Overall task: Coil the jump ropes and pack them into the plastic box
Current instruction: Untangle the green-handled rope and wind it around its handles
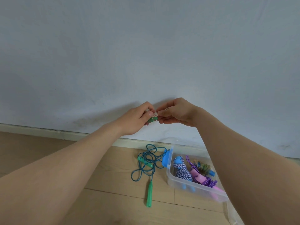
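Centre of frame, before the pale wall (pixel 146 46): left hand (pixel 138 118) and right hand (pixel 177 113) raised, fingertips meeting. Left hand curled round a small green item (pixel 153 119), kind not discernible. Right hand with thumb and forefinger pinching a thin pale band (pixel 155 113), held likewise by the left fingertips; nature of the band uncertain.

Lower right of frame, on the wooden floor (pixel 105 200) near the baseboard (pixel 48 130): clear plastic box (pixel 169 177), open-topped, right end hidden behind the right forearm. Blue latch (pixel 166 159) at its left end. Inside, three bundled ropes side by side:
- At left, blue-and-white striped rope (pixel 182 172), coiled, with light-blue handles (pixel 186 186) against the near wall.
- At middle, purple rope (pixel 211 181) with pink handles (pixel 199 175).
- Toward the far side, yellowish rope (pixel 203 166) with a blue handle (pixel 211 173).

Lower centre, just left of the box and outside it: green jump rope (pixel 146 164), uncoiled, teal cord in loose overlapping loops on the floor, one loop reaching the latch end of the box. One green handle (pixel 149 196) stretched toward the bottom of the frame, the second handle (pixel 141 159) lying among the loops.

Bottom right corner: edge of a clear plastic sheet (pixel 232 211), partly hidden by the forearm; whether lid or bag not discernible.
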